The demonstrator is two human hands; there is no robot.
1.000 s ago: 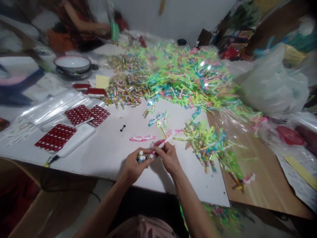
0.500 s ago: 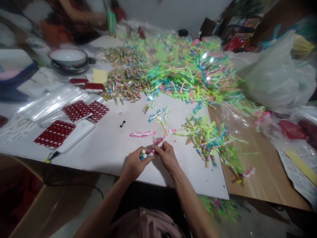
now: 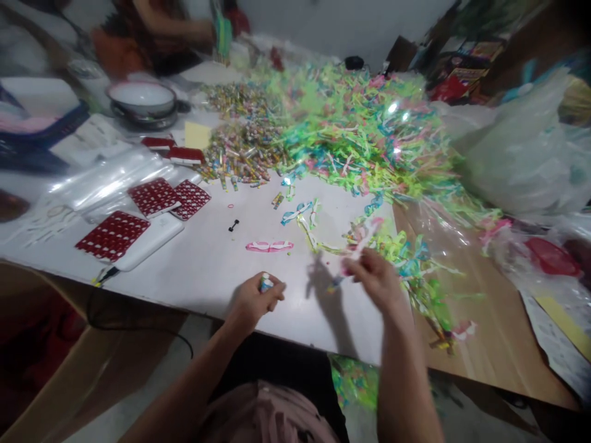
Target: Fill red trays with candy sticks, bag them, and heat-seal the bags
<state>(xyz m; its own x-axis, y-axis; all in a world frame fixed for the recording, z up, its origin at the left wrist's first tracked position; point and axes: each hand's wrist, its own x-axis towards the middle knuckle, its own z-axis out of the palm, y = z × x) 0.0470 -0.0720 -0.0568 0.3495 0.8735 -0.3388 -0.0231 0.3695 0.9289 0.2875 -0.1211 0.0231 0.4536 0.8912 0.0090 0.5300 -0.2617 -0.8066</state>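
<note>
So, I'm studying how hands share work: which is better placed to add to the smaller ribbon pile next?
Probably the right hand: it holds a pink-and-white ribbon close to the smaller ribbon pile, while the left hand is farther off, holding a small tube.

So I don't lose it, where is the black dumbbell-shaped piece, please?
The black piece lies left of centre in the head view, near the pink strip.

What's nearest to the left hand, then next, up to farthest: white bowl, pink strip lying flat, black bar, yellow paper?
From the left hand:
1. Flat pink strip, just ahead
2. Black bar, ahead and left
3. Yellow paper, farther back left
4. White bowl, farthest back left
</note>
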